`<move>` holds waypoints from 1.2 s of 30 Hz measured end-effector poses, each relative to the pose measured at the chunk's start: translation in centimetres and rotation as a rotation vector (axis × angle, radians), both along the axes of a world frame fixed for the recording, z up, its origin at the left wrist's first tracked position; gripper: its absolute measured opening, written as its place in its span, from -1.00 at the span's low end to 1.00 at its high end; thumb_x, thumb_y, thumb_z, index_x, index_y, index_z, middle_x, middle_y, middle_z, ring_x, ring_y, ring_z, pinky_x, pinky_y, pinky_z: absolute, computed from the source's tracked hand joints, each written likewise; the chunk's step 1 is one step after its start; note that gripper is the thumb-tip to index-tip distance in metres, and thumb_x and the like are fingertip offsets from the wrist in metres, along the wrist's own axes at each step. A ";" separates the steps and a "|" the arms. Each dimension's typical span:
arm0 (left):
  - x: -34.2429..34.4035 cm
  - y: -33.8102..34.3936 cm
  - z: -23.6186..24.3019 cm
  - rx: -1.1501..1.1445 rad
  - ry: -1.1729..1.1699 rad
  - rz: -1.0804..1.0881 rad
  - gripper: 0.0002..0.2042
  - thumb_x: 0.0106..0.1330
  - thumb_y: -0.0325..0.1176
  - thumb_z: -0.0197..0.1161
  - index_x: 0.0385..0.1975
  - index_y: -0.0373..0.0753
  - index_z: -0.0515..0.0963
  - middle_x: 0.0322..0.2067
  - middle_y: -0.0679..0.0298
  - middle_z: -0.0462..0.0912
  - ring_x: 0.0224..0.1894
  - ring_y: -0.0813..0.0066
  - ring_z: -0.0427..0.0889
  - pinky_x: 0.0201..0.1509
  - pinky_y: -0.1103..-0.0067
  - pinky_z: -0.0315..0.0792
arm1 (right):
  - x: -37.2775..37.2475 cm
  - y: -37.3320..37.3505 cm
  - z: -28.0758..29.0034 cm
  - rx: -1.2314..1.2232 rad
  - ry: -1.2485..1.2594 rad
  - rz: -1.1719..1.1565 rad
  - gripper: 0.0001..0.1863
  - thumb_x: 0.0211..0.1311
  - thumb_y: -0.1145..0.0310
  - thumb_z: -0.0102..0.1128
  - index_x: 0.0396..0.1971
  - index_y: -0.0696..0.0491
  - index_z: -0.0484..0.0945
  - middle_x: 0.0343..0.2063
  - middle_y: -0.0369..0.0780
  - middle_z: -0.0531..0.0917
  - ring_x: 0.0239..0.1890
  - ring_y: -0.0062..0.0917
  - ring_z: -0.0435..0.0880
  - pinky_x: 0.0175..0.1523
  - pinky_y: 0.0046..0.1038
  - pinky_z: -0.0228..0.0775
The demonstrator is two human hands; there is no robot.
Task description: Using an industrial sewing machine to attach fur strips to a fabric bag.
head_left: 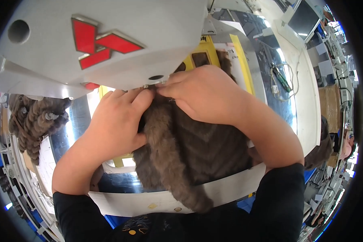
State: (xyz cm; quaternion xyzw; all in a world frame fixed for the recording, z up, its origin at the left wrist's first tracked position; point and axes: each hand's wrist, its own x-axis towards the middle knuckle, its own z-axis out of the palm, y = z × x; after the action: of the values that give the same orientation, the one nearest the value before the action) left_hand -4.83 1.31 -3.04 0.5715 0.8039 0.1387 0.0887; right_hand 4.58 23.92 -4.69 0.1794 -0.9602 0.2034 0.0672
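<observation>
Dark brown flat fur with chevron bands (213,149): lies spread on the shiny metal worktop (121,182), below the right hand and wrist, narrowing upward toward the fingertips.
Long fluffy lighter-brown fur strip (165,145): runs lengthwise along the left part of the flat fur, from between both hands down across the white front edge (234,181).
Left hand (121,119): back turned up, with fingers bent toward the top of the strip and thumb against the fur lower down; grasping or only pressing, cannot tell.
Right hand (207,94): grasps the upper end of the flat fur, with fingertips drawn together close to the left index finger.
Pale grey machine head (48,72): looms just above the fingertips, bearing an angular red emblem with a metal rim (109,44).
Yellow frame-like part (211,49): sits beyond the right hand, near a white paper sheet (238,62).
Slim green-handled tool (283,80): rests well to the right, beside a looped thin cord (296,76).
Heaped grey-brown fur (32,117): hangs at far left, apart from both hands.
</observation>
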 end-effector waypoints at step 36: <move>2.3 0.1 1.7 -0.177 -0.035 -0.072 -0.20 -0.36 -0.38 0.52 0.12 -0.25 0.47 0.34 -0.07 0.45 0.10 -0.07 0.60 0.17 0.24 0.49 | 1.6 -0.1 1.1 0.070 -0.074 0.034 -0.88 0.06 0.44 0.20 -0.53 0.06 0.71 -0.49 -0.10 0.73 -0.36 -0.15 0.75 -0.27 -0.16 0.60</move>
State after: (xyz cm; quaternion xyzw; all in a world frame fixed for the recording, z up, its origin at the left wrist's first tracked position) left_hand -2.49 1.45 -1.35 0.5876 0.7902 0.0740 0.1577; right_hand 6.19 23.79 -3.58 0.1904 -0.9653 0.1776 0.0217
